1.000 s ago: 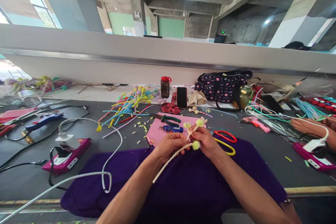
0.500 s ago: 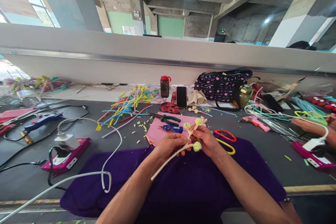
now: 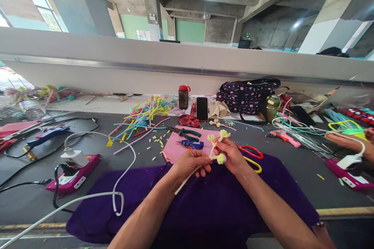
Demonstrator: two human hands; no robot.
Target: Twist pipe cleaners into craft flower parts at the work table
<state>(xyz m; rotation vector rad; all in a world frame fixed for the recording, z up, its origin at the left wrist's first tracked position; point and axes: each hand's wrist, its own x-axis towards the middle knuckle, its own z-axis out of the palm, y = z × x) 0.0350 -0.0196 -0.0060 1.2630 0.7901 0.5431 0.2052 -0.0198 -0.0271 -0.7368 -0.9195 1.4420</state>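
Between my hands is a pipe-cleaner flower stem (image 3: 214, 150), cream-coloured and branching, with pale yellow fuzzy blooms at its tips. My left hand (image 3: 193, 163) pinches the lower part, and the straight tail of the stem slants down below its fingers. My right hand (image 3: 230, 155) grips the upper branches near the blooms. Both hands are over the purple cloth (image 3: 210, 202). Just beyond them lies a pink sheet (image 3: 172, 149) carrying green-handled pliers (image 3: 188, 133) and a blue-handled tool (image 3: 191, 144). Scissors (image 3: 251, 151) with red and yellow handles lie right of my right hand.
Coloured pipe cleaners (image 3: 146, 114) are heaped at the back left. A red-lidded bottle (image 3: 183, 97), a phone (image 3: 202, 109) and a patterned bag (image 3: 247, 95) stand along the back. Power strips (image 3: 84, 173) and cables flank the cloth. A co-worker's hand (image 3: 341, 140) is at far right.
Both hands have shifted slightly right with the stem. The left fingers now sit over the branching joint, and the stem's tail has swung a little to the right.
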